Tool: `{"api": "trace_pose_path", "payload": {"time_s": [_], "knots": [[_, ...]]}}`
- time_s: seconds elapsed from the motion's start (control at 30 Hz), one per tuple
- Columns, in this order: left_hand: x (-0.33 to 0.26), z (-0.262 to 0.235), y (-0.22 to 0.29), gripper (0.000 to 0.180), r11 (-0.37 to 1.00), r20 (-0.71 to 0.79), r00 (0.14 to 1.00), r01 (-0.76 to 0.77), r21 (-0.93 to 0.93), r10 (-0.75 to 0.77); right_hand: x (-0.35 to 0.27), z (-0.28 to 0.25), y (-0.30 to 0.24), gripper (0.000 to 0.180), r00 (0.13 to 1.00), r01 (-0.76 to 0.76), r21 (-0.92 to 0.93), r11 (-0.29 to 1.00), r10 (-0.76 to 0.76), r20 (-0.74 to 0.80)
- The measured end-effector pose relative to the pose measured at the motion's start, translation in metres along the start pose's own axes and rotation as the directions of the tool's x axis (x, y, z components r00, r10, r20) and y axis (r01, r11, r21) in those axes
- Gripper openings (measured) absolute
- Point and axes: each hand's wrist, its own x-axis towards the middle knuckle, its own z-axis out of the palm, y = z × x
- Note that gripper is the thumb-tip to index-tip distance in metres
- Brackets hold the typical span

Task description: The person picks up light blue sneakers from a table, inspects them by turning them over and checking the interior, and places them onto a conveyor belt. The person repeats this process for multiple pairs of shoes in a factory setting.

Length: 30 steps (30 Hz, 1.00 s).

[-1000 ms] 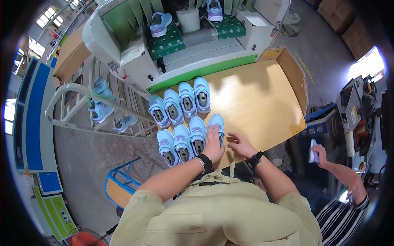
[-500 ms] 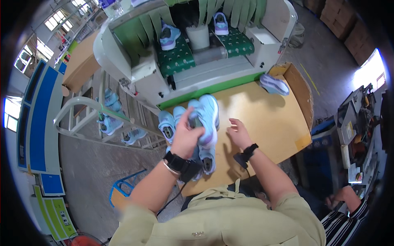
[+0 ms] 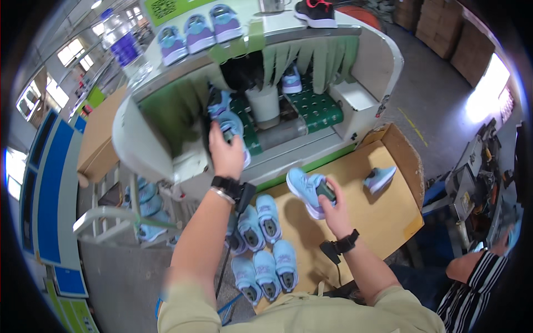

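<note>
Over the left side of the green dotted conveyor belt [image 3: 321, 111], a light blue sneaker [image 3: 235, 123] is in my left hand [image 3: 226, 158], whose fingers close round its heel end. Another sneaker [image 3: 218, 102] sits just beyond it, partly hidden. My right hand [image 3: 336, 211] grips a second light blue sneaker [image 3: 302, 186] by the heel opening, held above the tan cardboard sheet [image 3: 355, 213], toe pointing away to the left. Between my arms, several matching sneakers [image 3: 265, 272] stand in rows on that sheet. One more blue and purple sneaker [image 3: 380, 178] lies tilted near the sheet's far right corner.
Green strip curtains [image 3: 338, 55] hang at the machine [image 3: 383, 61] opening, around a white cylinder [image 3: 263, 105]. Three sneakers [image 3: 200, 34], a bottle [image 3: 122, 44] and a black shoe [image 3: 315, 14] rest on top. Left stands a metal rack [image 3: 105, 222]; a co-worker's striped sleeve [image 3: 472, 288] shows at lower right.
My left hand has carried its sneaker from above the rows up to the belt. My right hand, empty before, now holds a sneaker. The view has tipped up toward the machine.
</note>
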Motion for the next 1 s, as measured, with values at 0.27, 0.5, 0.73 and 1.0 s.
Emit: {"api": "trace_pose_path", "payload": {"time_s": [0.27,0.5,0.73,1.0], "knots": [[-0.032,-0.024,0.021,0.06,0.932,0.07,0.998,0.026,-0.361,0.0,0.197,0.026,-0.048,0.054,0.81,0.473,-0.458,0.753,-0.576,-0.11],[-0.213,-0.118,-0.005,0.064,0.987,0.63,0.771,-0.013,0.157,-0.09,0.158,-0.006,0.023,0.091,0.879,0.264,-0.77,0.582,-0.474,-0.057],[-0.344,-0.159,-0.023,0.066,0.89,0.766,0.567,-0.12,0.439,-0.302,0.018,-0.225,0.131,0.097,0.916,-0.162,-0.973,0.164,-0.342,-0.21],[-0.356,-0.149,-0.025,0.053,0.883,0.63,0.741,-0.111,0.455,-0.232,-0.091,-0.248,0.125,0.093,0.953,-0.182,-0.541,0.821,0.011,-0.304]]}}
